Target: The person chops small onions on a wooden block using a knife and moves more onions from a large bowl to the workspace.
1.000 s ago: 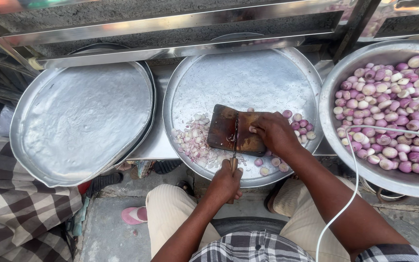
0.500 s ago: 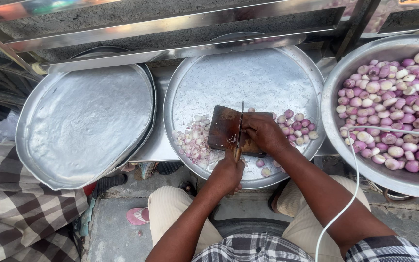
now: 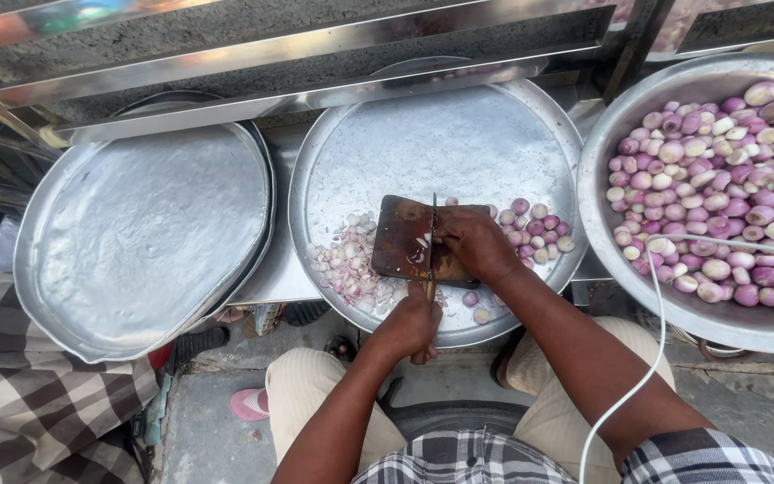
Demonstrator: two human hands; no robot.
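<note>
My left hand point(image 3: 409, 327) grips the wooden handle of a knife point(image 3: 431, 240), whose blade stands edge-down on a small dark wooden chopping board point(image 3: 402, 240). My right hand point(image 3: 469, 242) rests on the board's right side, fingers pressed down on a small shallot right beside the blade. Chopped shallot pieces point(image 3: 347, 262) lie in a heap left of the board. Whole peeled shallots point(image 3: 535, 229) lie just right of my right hand. Board and shallots sit in a wide round steel tray point(image 3: 459, 134).
A large steel bowl point(image 3: 602, 206) heaped with peeled shallots point(image 3: 727, 179) stands at the right. An empty round steel tray point(image 3: 136, 233) leans at the left. A white cable point(image 3: 651, 332) runs across my right arm. Checked cloth point(image 3: 29, 403) lies lower left; a pink sandal point(image 3: 248, 403) is on the ground.
The knife blade has gone up and come down again on the board, slicing. My right hand has shifted slightly left along the board toward the blade.
</note>
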